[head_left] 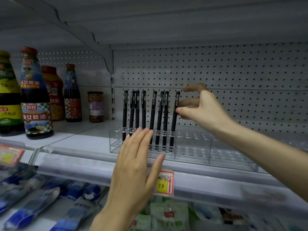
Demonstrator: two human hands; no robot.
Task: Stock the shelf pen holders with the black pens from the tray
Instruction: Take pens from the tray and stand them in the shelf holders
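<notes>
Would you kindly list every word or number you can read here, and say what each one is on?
"7.9": yellow price tag on the shelf edge.
"TEST 2": caps of the black pens; the rest is too small.
"渔女蚝油": label of the front sauce bottle.
The other bottles, jar and packets: too blurred.

Light: was dim, cool and even; the upper shelf underside sat in shade. Shadows: were soft. Glare: a faint sheen lay on the clear pen holder. Focus: the black pens at centre were fairly sharp; near-left packets and the near-right corner were smeared. Edges: straight lines bowed.
</notes>
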